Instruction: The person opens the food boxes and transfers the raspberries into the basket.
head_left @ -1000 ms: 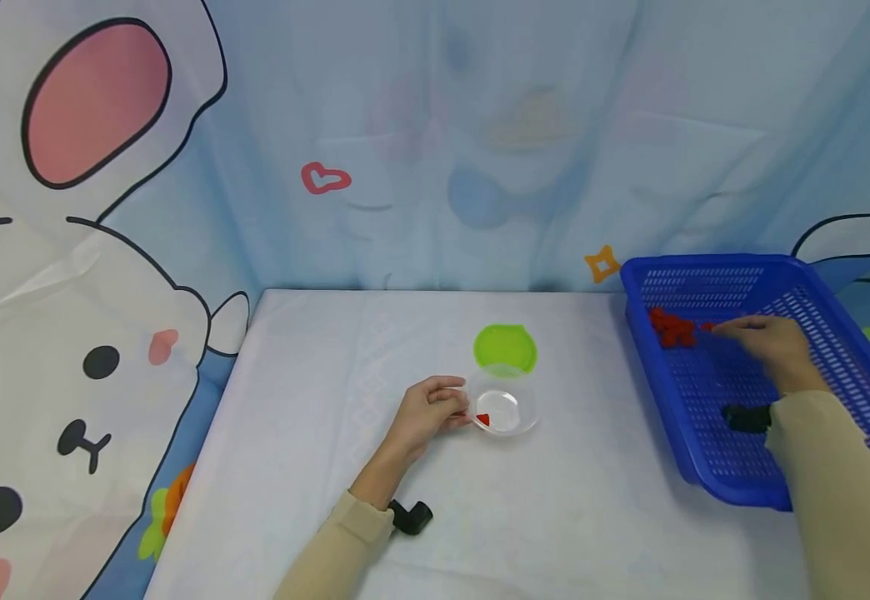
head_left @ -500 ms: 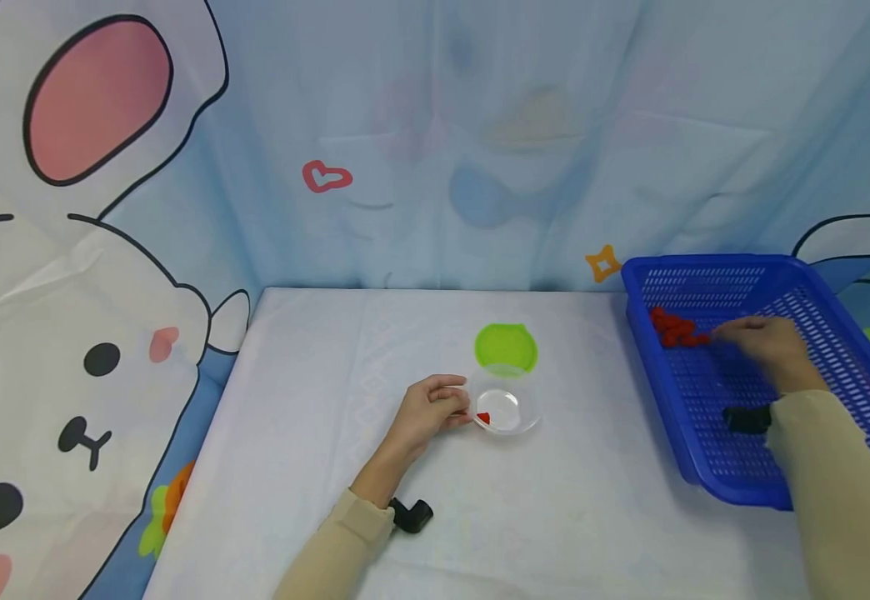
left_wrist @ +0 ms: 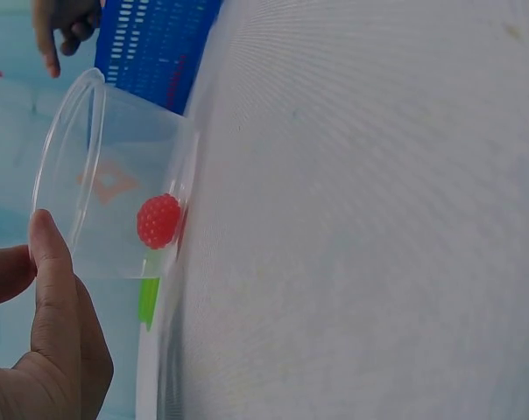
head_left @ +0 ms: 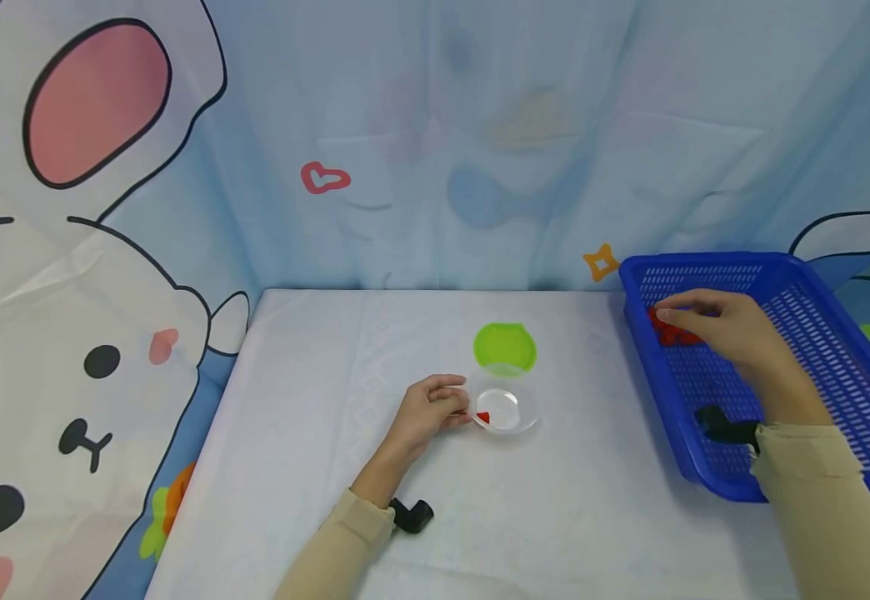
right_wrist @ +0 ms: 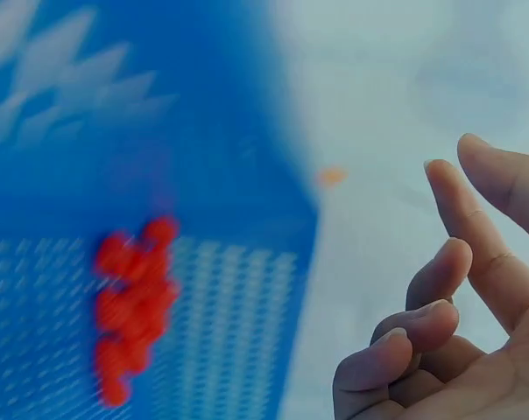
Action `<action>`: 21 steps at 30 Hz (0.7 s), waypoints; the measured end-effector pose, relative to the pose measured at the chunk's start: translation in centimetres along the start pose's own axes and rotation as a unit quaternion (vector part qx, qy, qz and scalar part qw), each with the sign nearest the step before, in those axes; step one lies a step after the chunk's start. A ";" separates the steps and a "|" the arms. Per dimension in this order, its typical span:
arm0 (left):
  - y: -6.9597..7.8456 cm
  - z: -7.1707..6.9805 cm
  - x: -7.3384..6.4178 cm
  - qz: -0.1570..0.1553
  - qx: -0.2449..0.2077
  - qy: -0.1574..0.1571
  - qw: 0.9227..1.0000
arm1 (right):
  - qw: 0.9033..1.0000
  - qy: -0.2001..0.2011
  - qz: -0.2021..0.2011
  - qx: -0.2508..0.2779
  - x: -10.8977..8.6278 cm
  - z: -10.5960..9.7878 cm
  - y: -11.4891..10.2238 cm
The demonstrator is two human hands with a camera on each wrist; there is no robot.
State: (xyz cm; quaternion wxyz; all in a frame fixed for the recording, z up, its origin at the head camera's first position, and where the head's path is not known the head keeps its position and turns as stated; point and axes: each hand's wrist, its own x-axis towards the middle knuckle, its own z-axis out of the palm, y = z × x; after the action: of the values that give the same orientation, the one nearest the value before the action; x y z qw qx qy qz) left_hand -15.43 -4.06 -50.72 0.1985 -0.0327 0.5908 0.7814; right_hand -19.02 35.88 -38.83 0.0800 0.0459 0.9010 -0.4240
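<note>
My left hand (head_left: 426, 414) pinches the rim of a clear plastic cup (head_left: 513, 408), which stands on the white table. Inside the cup, low against its wall, lies a single toy raspberry (left_wrist: 158, 220), red and bumpy. My right hand (head_left: 742, 337) is over the far left part of the blue basket (head_left: 660, 417). Its thumb and index finger are a little apart with nothing between them, and the other fingers are loosely bent. A cluster of red raspberries (right_wrist: 135, 306) lies in the basket, partly hidden by the right hand in the head view.
Just behind the cup lies a bright green round lid (head_left: 505, 345) with a small tab. The basket stands at the table's right side. A printed curtain (head_left: 435, 208) hangs along the back edge. Black wrist mounts (head_left: 411, 517) stick out beside both wrists.
A red raspberry at the right fingertips has come to lie by the cluster. The right hand has then lifted and moved left, empty. The left hand and cup have stayed put.
</note>
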 end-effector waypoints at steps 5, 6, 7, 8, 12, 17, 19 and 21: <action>0.0 0.0 -0.1 -0.001 -0.003 -0.003 1.000 | 0.999 0.001 -0.050 -0.007 -2.2 2.6 -3.3; 0.0 0.0 -0.1 -0.001 -0.003 -0.003 1.000 | 0.998 -0.003 -0.064 0.000 -2.4 3.3 -3.7; 0.0 0.0 -0.1 -0.002 -0.004 -0.003 1.000 | 0.997 -0.007 -0.078 0.005 -2.7 4.0 -4.1; 0.0 0.0 -0.1 -0.002 -0.003 -0.003 1.000 | 0.996 -0.012 -0.089 0.011 -2.8 4.7 -4.5; 0.1 0.0 -0.1 -0.001 0.000 -0.002 1.000 | 0.989 -0.015 -0.145 0.024 -3.2 7.9 -5.4; 0.1 0.1 -0.1 0.000 0.004 0.000 1.000 | 0.982 -0.021 -0.180 0.047 -3.4 12.1 -5.7; 0.0 0.1 0.0 0.000 0.004 0.001 1.000 | 0.981 -0.025 -0.182 0.056 -3.4 13.6 -5.6; 0.0 0.1 0.0 0.000 0.006 0.003 1.000 | 0.981 -0.029 -0.184 0.055 -3.3 15.0 -5.3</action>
State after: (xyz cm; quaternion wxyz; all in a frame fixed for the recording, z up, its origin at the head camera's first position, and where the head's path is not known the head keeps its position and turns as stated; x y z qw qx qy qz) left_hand -15.43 -3.92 -50.69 0.1973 -0.0338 0.5958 0.7778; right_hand -14.99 20.87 -43.60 0.0240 -0.1284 0.8665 -0.4818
